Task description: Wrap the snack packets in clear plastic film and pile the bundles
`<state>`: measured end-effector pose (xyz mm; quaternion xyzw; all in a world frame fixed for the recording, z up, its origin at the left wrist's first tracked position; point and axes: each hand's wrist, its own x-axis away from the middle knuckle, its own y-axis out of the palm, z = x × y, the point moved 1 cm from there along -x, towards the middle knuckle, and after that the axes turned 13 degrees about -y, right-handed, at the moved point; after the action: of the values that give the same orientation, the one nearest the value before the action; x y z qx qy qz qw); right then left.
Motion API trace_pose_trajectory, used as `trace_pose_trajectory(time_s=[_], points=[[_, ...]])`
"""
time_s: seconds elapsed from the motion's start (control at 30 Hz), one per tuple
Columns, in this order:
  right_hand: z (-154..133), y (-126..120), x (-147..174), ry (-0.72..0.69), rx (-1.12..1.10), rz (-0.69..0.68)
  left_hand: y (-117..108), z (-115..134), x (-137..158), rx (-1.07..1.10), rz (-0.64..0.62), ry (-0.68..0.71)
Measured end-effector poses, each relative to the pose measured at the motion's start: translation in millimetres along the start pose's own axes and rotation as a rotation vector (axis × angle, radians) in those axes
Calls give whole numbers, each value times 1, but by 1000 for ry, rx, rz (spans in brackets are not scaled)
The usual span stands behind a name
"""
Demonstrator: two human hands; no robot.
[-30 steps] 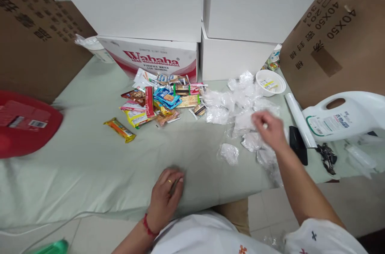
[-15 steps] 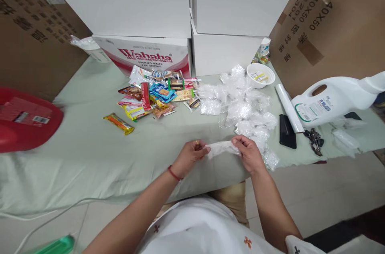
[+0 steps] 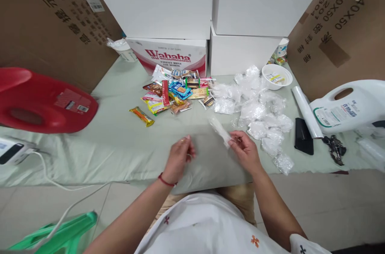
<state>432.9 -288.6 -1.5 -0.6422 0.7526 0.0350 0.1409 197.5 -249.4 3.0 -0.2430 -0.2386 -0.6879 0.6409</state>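
Observation:
My right hand (image 3: 245, 152) pinches one end of a folded strip of thin clear plastic film (image 3: 219, 129), whose other end points up and to the left above the cloth. My left hand (image 3: 181, 153) is apart from it, fingers curled in, with nothing visible in them. Just beyond my right hand spreads a pile of crumpled clear plastic bundles (image 3: 251, 109). Farther off to the left lies a heap of wrapped snacks (image 3: 173, 91), and one orange-yellow snack bar (image 3: 141, 116) rests separately on its near side.
White boxes (image 3: 168, 51) line the back, between cardboard panels. At right are a white bowl (image 3: 276, 79), a plastic roll (image 3: 306, 113), a black phone (image 3: 303, 137), keys (image 3: 335, 149) and a white jug (image 3: 343, 105). A red jug (image 3: 51, 101) and a white corded device (image 3: 15, 152) sit left.
My left hand has let go of the plastic strip and moved left, away from it. The strip now hangs from my right hand alone. The view has shifted left.

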Motion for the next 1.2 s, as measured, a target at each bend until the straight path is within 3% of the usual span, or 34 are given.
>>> trace_pose_trajectory(time_s=[0.07,0.13,0.2,0.3,0.37,0.47,0.6,0.77,0.83,0.9,1.03,1.2], points=[[-2,13,9,-66,42,-67,18,-3,6,4,-220,-88],[-1,23,16,-61,56,-71,34,-6,6,-1,-273,-61],[3,26,21,18,44,43,42,-9,0,19,-249,3],[10,16,26,163,-91,350,37,-12,-8,141,-242,23],[16,5,30,249,-185,422,28,-13,-9,255,-279,-3],[20,-10,33,334,-119,306,19,-10,-4,371,-358,-10],[18,-15,17,254,77,310,17,-8,6,415,-473,5],[19,10,-24,308,-120,149,14,-9,14,313,-550,24],[23,16,-35,321,-212,156,8,-10,16,277,-534,36],[27,16,-40,286,-249,253,0,-12,16,292,-485,22],[31,1,-36,182,-275,369,-14,-18,14,345,-426,-4],[27,-19,-25,67,-332,118,-8,-16,-5,377,-314,-57]])
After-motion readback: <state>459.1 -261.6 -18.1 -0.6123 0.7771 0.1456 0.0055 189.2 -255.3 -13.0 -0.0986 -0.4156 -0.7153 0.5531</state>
